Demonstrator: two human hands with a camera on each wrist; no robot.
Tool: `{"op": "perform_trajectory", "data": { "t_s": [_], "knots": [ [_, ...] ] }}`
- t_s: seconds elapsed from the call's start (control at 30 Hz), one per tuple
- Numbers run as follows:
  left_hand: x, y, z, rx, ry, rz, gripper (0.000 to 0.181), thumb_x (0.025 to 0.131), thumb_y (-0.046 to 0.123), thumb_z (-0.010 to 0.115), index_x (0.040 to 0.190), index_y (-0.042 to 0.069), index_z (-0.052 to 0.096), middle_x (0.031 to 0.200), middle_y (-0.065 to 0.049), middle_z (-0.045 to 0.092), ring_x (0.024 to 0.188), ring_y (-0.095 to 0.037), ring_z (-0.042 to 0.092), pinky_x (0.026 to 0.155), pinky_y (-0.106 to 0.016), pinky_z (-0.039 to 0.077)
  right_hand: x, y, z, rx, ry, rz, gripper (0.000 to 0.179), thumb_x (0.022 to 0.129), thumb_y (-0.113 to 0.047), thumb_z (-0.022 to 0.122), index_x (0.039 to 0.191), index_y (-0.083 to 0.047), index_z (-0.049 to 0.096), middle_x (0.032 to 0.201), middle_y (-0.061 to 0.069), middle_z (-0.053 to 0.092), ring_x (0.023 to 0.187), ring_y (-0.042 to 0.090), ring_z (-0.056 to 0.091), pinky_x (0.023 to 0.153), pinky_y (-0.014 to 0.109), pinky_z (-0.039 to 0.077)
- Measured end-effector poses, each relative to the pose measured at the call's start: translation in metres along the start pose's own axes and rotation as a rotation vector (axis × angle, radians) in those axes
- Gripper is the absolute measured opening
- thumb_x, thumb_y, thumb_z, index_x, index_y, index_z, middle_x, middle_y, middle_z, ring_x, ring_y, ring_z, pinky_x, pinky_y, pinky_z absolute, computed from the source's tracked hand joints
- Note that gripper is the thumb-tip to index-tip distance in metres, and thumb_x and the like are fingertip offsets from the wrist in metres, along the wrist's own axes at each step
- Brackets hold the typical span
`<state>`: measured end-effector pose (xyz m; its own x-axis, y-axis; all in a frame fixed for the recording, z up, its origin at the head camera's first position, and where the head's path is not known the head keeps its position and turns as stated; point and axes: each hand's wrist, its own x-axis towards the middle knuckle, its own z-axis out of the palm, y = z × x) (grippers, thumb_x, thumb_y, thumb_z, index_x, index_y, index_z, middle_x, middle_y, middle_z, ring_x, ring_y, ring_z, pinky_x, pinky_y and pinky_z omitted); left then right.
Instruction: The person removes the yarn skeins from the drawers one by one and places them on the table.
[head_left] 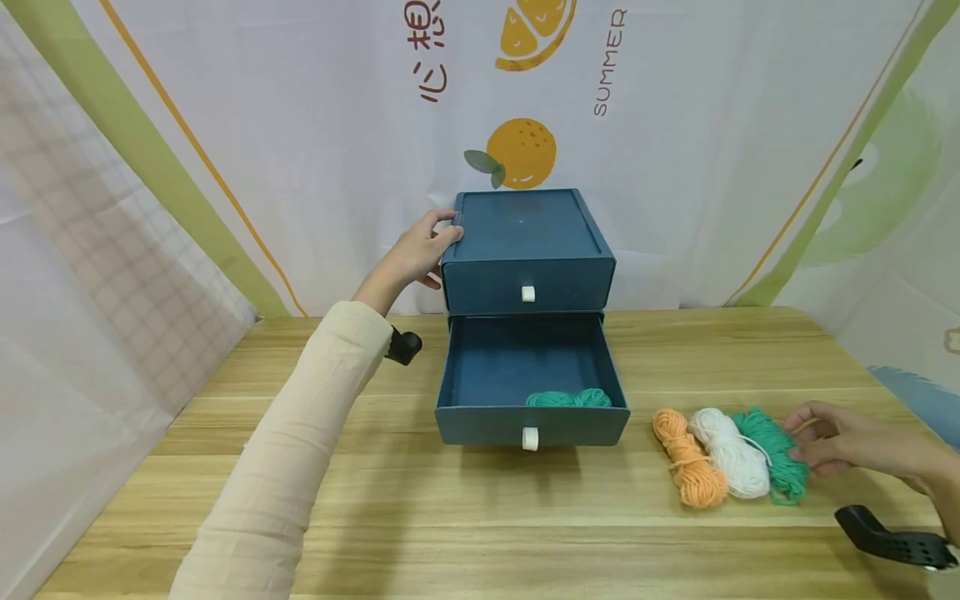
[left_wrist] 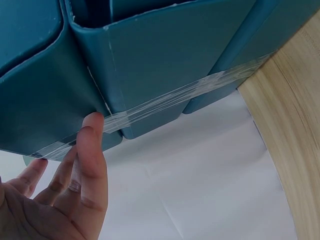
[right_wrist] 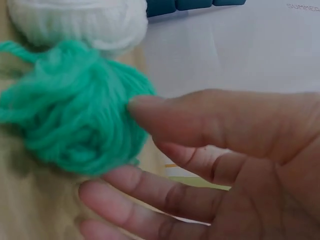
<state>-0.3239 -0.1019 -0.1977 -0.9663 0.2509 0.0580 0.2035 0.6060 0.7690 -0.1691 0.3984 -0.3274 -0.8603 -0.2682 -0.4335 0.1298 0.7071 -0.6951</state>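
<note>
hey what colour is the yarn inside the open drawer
The yarn in the drawer is green, showing best in the head view.

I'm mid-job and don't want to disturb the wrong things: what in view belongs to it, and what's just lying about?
Seemingly in the job:
drawer unit
its open drawer
green yarn inside it
green yarn at right
white yarn
orange yarn

Apparently just surroundings:
table
printed cloth

On my feed: 1 dark-blue drawer cabinet [head_left: 517,225]; 2 white pulls [head_left: 528,294]; 2 green skeins [head_left: 775,457], 1 white skein [head_left: 731,457], 1 orange skein [head_left: 690,462]; tabletop [head_left: 352,500], yellowish wood-grain.
</note>
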Motion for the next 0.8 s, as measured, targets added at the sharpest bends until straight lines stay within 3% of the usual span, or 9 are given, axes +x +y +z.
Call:
{"op": "perform_trajectory", "data": {
  "t_s": [0.1,0.3,0.47,0.53,0.63,0.8],
  "knots": [
    [0.0,0.0,0.0,-0.001,-0.001,0.0,0.053,0.1,0.039,0.035,0.148,0.022,0.021,0.132,-0.015,0.048,0.084,-0.03,0.065,0.066,-0.037,0.056,-0.004,-0.003,-0.001,-0.068,0.03,-0.035,0.047,0.095,-0.018,0.051,0.121,0.017,0.034,0.11,0.021,0.052,0.087,0.015,0.055,0.07,0.032,0.052],
    [0.001,0.0,0.0,-0.003,0.002,0.008,0.053,0.1,0.037,0.034,0.148,0.02,0.021,0.132,-0.016,0.047,0.082,-0.029,0.065,0.064,-0.036,0.056,-0.007,-0.025,0.008,-0.274,0.245,-0.15,0.053,0.094,-0.018,0.055,0.132,0.013,0.034,0.118,0.032,0.047,0.093,0.016,0.054,0.066,0.029,0.051],
    [0.0,0.0,-0.001,0.001,0.0,0.005,0.053,0.1,0.038,0.034,0.148,0.021,0.021,0.133,-0.016,0.047,0.083,-0.03,0.065,0.066,-0.037,0.056,-0.005,-0.065,0.022,-0.274,0.361,-0.269,0.046,0.094,-0.02,0.057,0.133,0.0,0.043,0.125,0.024,0.049,0.091,-0.008,0.048,0.065,0.023,0.05],
    [-0.001,0.0,-0.001,0.005,-0.002,0.002,0.053,0.1,0.038,0.034,0.148,0.021,0.021,0.133,-0.016,0.046,0.084,-0.03,0.065,0.068,-0.038,0.056,-0.005,-0.083,0.029,-0.255,0.375,-0.326,0.043,0.093,-0.02,0.058,0.132,-0.005,0.046,0.125,0.019,0.051,0.091,-0.013,0.048,0.066,0.022,0.051],
    [-0.001,0.0,-0.001,0.005,-0.001,-0.002,0.053,0.1,0.039,0.034,0.149,0.022,0.02,0.134,-0.016,0.046,0.084,-0.03,0.064,0.069,-0.039,0.056,-0.005,-0.111,0.04,-0.226,0.384,-0.41,0.038,0.092,-0.019,0.059,0.128,-0.012,0.051,0.123,0.011,0.054,0.093,-0.008,0.053,0.069,0.023,0.052],
    [0.0,-0.001,0.0,-0.003,0.001,-0.005,0.053,0.1,0.038,0.035,0.148,0.023,0.021,0.133,-0.015,0.047,0.083,-0.029,0.064,0.07,-0.04,0.056,-0.004,-0.153,0.059,-0.131,0.301,-0.527,0.033,0.093,-0.021,0.058,0.125,-0.018,0.052,0.121,0.003,0.055,0.1,0.002,0.057,0.076,0.026,0.054]
  ]
}}
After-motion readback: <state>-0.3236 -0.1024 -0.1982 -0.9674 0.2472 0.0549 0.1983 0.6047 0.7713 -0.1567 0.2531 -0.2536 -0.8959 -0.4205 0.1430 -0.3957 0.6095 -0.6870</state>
